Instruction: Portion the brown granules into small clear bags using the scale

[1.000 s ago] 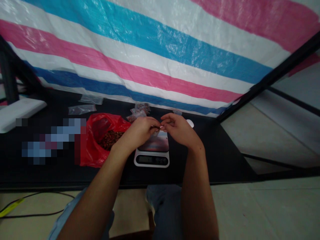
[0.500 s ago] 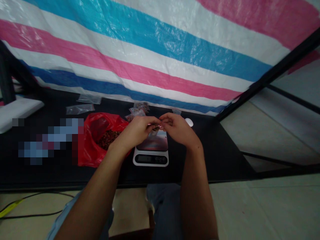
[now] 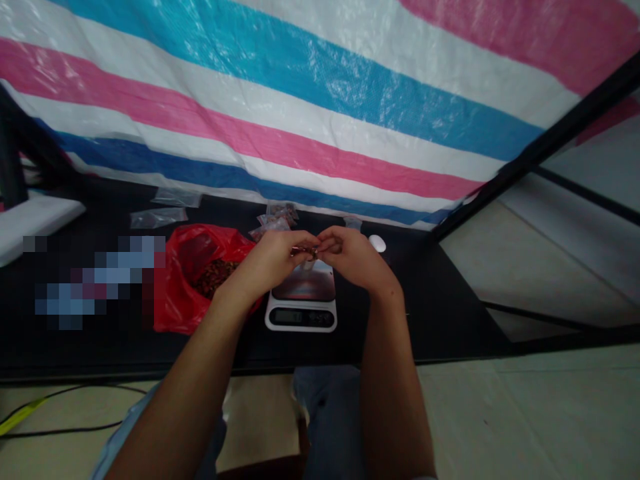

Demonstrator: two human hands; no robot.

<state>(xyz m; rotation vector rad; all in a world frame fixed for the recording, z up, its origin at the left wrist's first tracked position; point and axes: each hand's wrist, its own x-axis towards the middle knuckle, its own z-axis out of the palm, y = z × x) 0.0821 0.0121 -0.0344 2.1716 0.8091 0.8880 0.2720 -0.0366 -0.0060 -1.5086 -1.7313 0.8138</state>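
Okay, here's what I'm seeing on the head cam right now. Both hands are up over the middle of the black desk, with the left hand [image 3: 263,262] and the right hand [image 3: 353,257] meeting right above a digital kitchen scale [image 3: 300,317]. Neither hand is touching the scale from what I can tell. Their fingertips are closed together in a tight pinch on a small reddish-brown bit [image 3: 303,251], so the grip is shut on that from both sides. There's something pale just under it, but it's too small to make out from here.

The scale sits close to the desk's front edge, and its display is too dark and small for me to read. Just left of it is a red plastic bag [image 3: 173,300], open and filled with dried reddish-brown pieces [image 3: 215,279], with my left forearm passing right beside its corner. A few small clear zip bags [image 3: 273,225] are piled along the back edge behind the hands, and two more clear bags [image 3: 157,218] lie flat further left. Over on the right, near the back edge, there's a small white oval object [image 3: 377,243], and I can't tell what it is.

A pink, blue and white striped tarp [image 3: 300,120] hangs behind the desk. Part of the desk's left side is pixelated out, so no idea what's there.
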